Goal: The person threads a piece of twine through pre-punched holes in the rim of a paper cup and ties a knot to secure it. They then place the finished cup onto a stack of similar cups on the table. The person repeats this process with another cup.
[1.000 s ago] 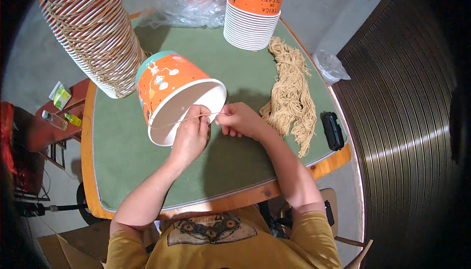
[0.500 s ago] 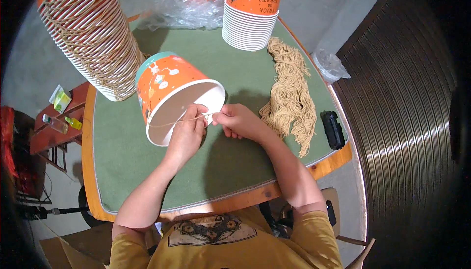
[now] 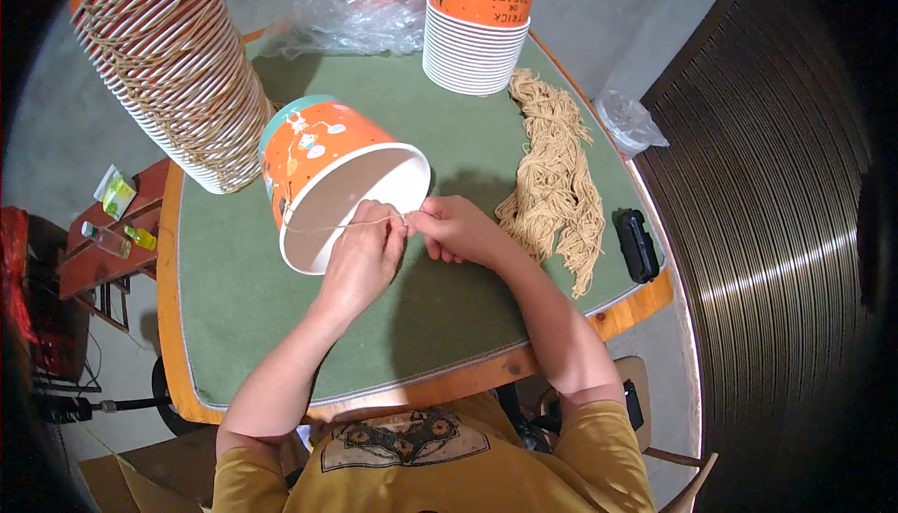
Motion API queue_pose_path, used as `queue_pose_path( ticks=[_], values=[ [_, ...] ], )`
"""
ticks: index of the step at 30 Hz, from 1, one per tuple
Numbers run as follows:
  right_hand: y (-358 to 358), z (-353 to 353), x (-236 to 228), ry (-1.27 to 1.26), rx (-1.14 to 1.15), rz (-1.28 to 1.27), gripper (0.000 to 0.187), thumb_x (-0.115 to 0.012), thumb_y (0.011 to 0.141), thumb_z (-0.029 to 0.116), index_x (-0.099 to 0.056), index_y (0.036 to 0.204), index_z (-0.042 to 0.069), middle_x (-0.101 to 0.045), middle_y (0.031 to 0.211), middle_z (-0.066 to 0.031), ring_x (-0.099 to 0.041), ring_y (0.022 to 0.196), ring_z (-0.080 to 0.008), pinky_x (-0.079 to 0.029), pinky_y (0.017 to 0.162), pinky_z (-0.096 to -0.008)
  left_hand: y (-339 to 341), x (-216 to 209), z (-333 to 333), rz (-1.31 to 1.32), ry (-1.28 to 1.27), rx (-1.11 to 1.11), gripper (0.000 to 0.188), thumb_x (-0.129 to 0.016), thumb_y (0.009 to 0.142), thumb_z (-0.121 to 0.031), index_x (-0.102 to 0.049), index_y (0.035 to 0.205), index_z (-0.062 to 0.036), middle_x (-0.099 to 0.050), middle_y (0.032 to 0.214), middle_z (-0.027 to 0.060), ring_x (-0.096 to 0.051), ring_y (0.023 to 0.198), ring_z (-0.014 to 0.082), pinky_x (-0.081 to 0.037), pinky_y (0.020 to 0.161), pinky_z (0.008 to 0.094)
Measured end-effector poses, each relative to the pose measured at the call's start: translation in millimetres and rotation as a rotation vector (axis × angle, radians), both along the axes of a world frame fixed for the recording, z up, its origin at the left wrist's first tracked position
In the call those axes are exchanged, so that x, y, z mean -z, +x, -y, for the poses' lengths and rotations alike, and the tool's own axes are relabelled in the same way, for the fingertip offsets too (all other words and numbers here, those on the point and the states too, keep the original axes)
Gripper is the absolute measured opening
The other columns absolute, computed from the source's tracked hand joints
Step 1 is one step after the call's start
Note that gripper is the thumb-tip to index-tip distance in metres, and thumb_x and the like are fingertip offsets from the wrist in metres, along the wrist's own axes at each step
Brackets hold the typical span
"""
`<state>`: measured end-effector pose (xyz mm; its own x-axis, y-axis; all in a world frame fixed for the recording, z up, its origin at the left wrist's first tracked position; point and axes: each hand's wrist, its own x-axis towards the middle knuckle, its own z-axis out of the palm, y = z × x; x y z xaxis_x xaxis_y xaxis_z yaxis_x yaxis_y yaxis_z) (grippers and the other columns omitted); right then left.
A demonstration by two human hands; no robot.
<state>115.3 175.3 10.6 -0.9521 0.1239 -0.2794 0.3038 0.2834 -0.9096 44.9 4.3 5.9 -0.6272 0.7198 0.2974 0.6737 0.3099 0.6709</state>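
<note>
An orange paper bucket (image 3: 323,144) with a white inside lies tipped on the green cloth, its mouth toward me. A thin tan string (image 3: 323,230) runs from the left side of its rim across the opening to my fingers. My left hand (image 3: 365,246) is closed on the string in front of the mouth, fingertips pinched together. Close beside it, my right hand (image 3: 456,231) pinches the same string at the bucket's right rim. The fingertips of both hands nearly touch, and the string's end between them is too small to make out.
A tall stack of buckets (image 3: 173,73) with string handles stands at left. Another bucket stack (image 3: 477,45) is at the back, beside clear plastic wrap (image 3: 351,27). A bundle of tan strings (image 3: 552,176) and a black case (image 3: 636,246) lie at right.
My left hand has shifted slightly right, closer to my right hand, and its fingers have drawn together over the string. The bucket has barely moved.
</note>
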Motion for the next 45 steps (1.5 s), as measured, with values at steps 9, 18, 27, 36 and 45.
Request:
queue_pose_path(
  ticks=[9,18,27,36,45],
  values=[
    [-0.1,-7.0,-2.0,-0.17,0.007,0.046,0.034,-0.061,0.088,0.042,-0.065,0.079,0.01,-0.053,0.059,0.002,-0.045,0.048,-0.0067,-0.034,0.044,-0.0228,-0.3,1.6,-1.2,0.09,0.106,0.052,0.009,-0.059,0.092,-0.006,-0.058,0.087,0.0012,-0.054,0.093,0.0124,-0.055,0.087,0.0266,-0.046,0.079,0.0366],
    [0.1,-2.9,0.7,-0.174,0.069,0.028,0.025,-0.061,0.083,0.034,-0.065,0.076,0.011,-0.051,0.058,0.0029,-0.045,0.049,-0.0063,-0.034,0.045,-0.0224,-1.9,5.1,-1.9,0.093,0.122,0.09,0.007,-0.055,0.093,-0.004,-0.059,0.092,0.0023,-0.056,0.099,0.014,-0.056,0.096,0.0277,-0.046,0.087,0.0363],
    [-1.0,-9.0,0.0,-0.194,0.026,0.066,0.025,-0.06,0.082,0.033,-0.06,0.072,0.01,-0.05,0.058,0.0026,-0.044,0.049,-0.0067,-0.034,0.045,-0.0232,4.6,-0.8,-4.5,0.15,0.167,0.053,0.008,-0.058,0.087,-0.001,-0.058,0.095,-0.0024,-0.053,0.096,0.0135,-0.057,0.092,0.0313,-0.046,0.082,0.0407],
    [2.1,-10.6,-5.2,-0.141,0.017,0.049,0.027,-0.059,0.083,0.034,-0.064,0.082,0.008,-0.052,0.058,0.0015,-0.048,0.05,-0.0081,-0.039,0.047,-0.0246,-10.9,7.3,-11.1,-0.179,0.125,0.13,0.011,-0.061,0.088,-0.004,-0.054,0.096,-0.0037,-0.05,0.093,0.0127,-0.053,0.089,0.0318,-0.044,0.08,0.0413],
    [25.4,11.5,-32.4,0.837,-0.105,-0.623,0.018,-0.06,0.088,0.025,-0.063,0.093,0.007,-0.063,0.087,-0.0111,-0.062,0.084,-0.0323,-0.052,0.071,-0.0425,-19.5,15.1,-12.8,-0.074,0.119,0.153,0.007,-0.057,0.088,-0.004,-0.055,0.094,-0.003,-0.052,0.095,0.015,-0.051,0.094,0.0353,-0.042,0.084,0.0452]
  ],
)
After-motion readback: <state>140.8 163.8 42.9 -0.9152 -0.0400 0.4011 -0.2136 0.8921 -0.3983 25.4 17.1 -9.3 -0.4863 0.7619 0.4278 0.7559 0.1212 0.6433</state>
